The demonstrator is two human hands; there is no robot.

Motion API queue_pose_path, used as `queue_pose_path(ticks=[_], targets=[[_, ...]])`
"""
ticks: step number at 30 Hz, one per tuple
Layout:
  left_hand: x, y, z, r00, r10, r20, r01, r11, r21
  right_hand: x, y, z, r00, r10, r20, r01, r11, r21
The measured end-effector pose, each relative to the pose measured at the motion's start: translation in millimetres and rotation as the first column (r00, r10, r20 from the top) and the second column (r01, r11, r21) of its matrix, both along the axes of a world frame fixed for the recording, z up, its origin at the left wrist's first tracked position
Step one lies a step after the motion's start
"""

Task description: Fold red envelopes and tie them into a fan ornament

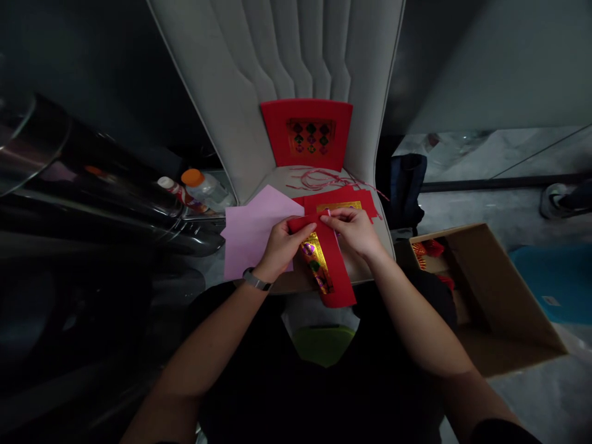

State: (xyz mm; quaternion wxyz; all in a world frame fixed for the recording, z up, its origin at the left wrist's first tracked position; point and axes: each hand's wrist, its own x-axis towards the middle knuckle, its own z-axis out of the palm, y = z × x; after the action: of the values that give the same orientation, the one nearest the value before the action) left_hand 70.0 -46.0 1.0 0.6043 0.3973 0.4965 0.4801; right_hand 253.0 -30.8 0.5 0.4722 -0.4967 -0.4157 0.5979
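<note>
A red paper sheet with a gold printed panel (pixel 341 271) hangs curled between my two hands above the chair seat. My left hand (pixel 287 242) is closed on its upper left edge, thumb on top. My right hand (pixel 352 228) pinches the upper right part of the sheet, where a thin pale strip or cord shows; its exact kind I cannot tell. Behind them lie more red sheets (pixel 365 200) with gold print, and red-and-white cords (pixel 319 179). Pink paper sheets (pixel 247 237) lie by my left hand.
A red card with a patterned square (pixel 272 129) leans on the grey chair back (pixel 277 37). Bottles, one with an orange cap (pixel 193 178), stand at the left. An open cardboard box (pixel 518 296) with red decorations sits at the right, beside a blue object (pixel 555 277).
</note>
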Motion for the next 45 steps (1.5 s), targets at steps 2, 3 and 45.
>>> queue_pose_path(ticks=[2,3,45], targets=[[0.3,-2.4,3.9,1.0,0.001,-0.009,-0.002,1.0,-0.013,1.0,-2.0,-0.9,1.0,-0.01,0.014,0.01,1.0,-0.01],[0.3,-3.5,5.6,1.0,-0.002,-0.008,0.001,1.0,-0.026,1.6,-3.2,-1.1,1.0,-0.006,0.018,0.006,1.0,-0.013],[-9.7,-3.0,-0.5,0.998,-0.066,0.017,0.067,0.995,-0.072,11.0,-12.2,-5.0,0.998,0.056,-0.01,-0.057,0.989,-0.133]])
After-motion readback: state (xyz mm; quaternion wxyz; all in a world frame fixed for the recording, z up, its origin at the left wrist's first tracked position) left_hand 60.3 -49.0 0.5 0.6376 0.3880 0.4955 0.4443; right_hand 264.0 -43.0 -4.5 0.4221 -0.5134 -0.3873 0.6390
